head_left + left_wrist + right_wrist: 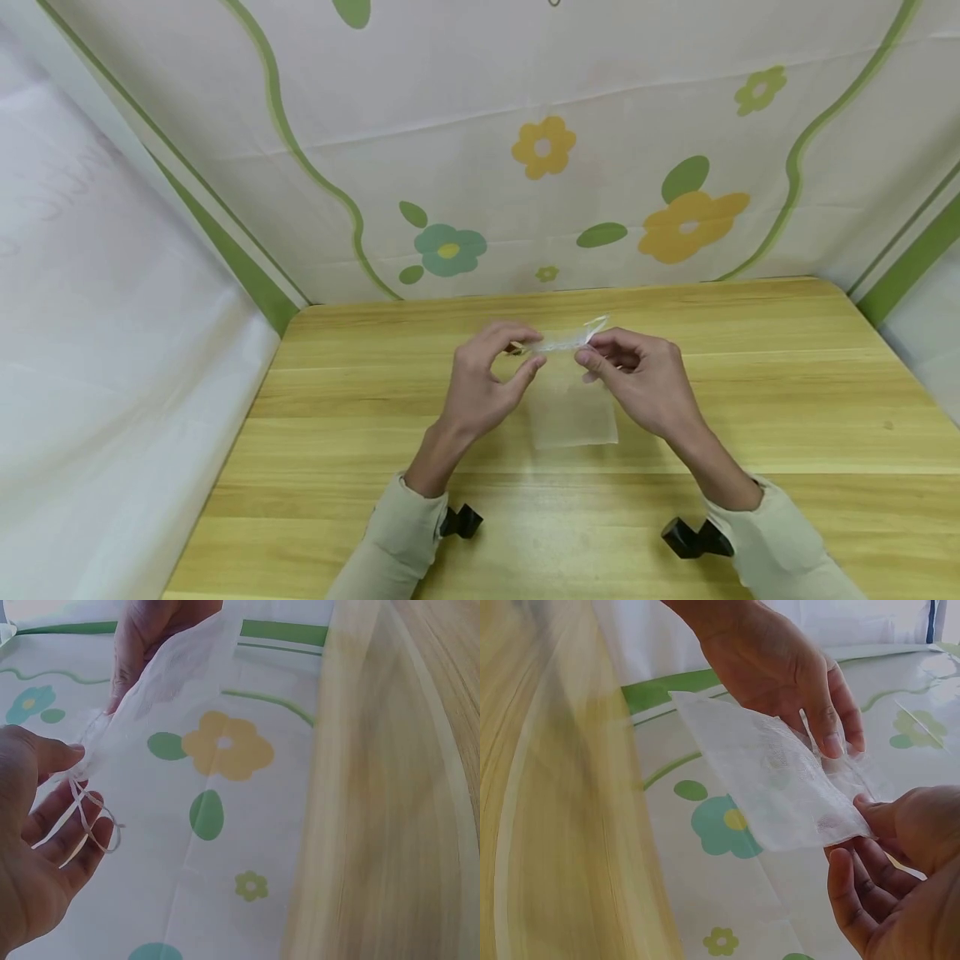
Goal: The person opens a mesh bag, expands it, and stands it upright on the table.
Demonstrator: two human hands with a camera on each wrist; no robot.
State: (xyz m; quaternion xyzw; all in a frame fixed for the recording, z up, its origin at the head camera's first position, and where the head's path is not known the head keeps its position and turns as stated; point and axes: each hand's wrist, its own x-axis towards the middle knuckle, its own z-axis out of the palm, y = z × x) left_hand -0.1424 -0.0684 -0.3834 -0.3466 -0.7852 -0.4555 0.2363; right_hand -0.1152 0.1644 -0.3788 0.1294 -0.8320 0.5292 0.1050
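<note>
Two bare hands, one gauzy pouch, held up between them just right of centre in the head frame, body hanging over the worktop (360,392). Left hand (487,375): thumb and forefinger bent round the left end of the gathered mouth, tips slightly apart; firmness of hold, cannot tell. Right hand (648,379): thumb and fingers pinch the mouth's other end. Pouch (573,408) looks flat; contents, if any, not made out. Drawstring (112,851) loops loosely beside the left fingers, lower left of the left-wrist frame.

Risks, as judged: loop could snag on those fingers and cinch the mouth if the hand pulls away. Thin cloth may slip from the looser left hold, letting that side droop. Hard, uneven tugging could crease or tear the gauze.
</note>
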